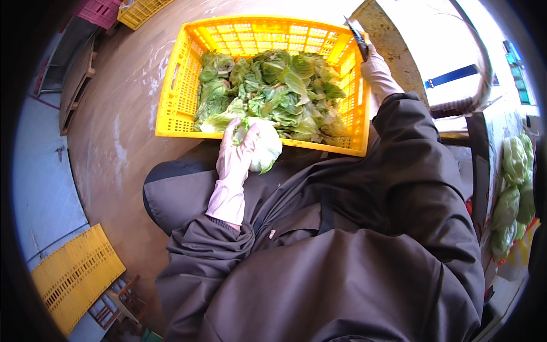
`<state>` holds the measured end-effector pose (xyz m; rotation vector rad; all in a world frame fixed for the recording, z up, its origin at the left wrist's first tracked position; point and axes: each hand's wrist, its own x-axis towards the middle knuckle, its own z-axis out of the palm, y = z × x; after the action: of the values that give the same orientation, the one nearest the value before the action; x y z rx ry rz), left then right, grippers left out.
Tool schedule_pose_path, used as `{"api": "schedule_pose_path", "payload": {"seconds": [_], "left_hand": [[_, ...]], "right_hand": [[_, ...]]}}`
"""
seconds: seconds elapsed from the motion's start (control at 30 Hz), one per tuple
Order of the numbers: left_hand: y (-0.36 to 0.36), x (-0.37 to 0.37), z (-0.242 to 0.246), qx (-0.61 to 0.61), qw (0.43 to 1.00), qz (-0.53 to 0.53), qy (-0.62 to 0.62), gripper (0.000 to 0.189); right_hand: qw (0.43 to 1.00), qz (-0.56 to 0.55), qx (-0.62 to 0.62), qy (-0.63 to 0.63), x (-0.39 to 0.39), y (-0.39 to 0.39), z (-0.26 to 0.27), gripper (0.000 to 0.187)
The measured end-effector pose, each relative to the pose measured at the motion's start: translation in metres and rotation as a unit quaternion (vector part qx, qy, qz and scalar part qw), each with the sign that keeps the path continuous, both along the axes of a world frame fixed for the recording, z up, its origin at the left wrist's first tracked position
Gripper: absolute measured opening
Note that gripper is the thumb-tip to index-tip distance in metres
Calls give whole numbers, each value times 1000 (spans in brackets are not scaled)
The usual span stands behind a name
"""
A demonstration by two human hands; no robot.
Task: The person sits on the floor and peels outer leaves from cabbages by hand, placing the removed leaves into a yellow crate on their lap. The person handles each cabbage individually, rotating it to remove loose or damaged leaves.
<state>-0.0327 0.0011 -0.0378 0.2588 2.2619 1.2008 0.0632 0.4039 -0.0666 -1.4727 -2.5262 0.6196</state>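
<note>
In front of my knees stands a yellow slatted plastic crate (pixel 261 140), partly filled with loose green lettuce leaves (pixel 277 92), some of them wilted. My left hand (pixel 237 151), in a pale glove, grips a trimmed head of lettuce (pixel 266 147) over the crate's near rim. The fingers cover the left side of the head. At the crate's right far corner is my right hand (pixel 378 70), gloved too, closed around a knife (pixel 358 38) with its blade pointing up and away from me. The knife's handle is mostly hidden in the fist.
Far left are a pink crate (pixel 100 10), another yellow crate (pixel 143 12) and a wooden pallet (pixel 79 85). A yellow crate (pixel 79 273) and a small wooden stool (pixel 124 301) stand lower left. Several lettuce heads (pixel 513 196) lie to my right, beyond a curved handle (pixel 483 72).
</note>
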Motion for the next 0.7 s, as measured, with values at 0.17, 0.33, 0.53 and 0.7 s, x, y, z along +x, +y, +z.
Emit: {"api": "schedule_pose_path", "payload": {"seconds": [0.17, 0.33, 0.53, 0.7], "left_hand": [[-12, -14, -7, 89, 976, -30, -198, 76], [-15, -1, 8, 241, 933, -48, -262, 104], [-8, 8, 15, 196, 973, -93, -76, 106], [-8, 5, -1, 153, 972, -167, 54, 101]], "right_hand": [[992, -44, 29, -118, -3, -7, 15, 47], [975, -7, -148, 164, 36, -91, 45, 39], [855, 122, -438, 250, 100, -233, 74, 41], [871, 248, -292, 307, 114, -270, 66, 48]]}}
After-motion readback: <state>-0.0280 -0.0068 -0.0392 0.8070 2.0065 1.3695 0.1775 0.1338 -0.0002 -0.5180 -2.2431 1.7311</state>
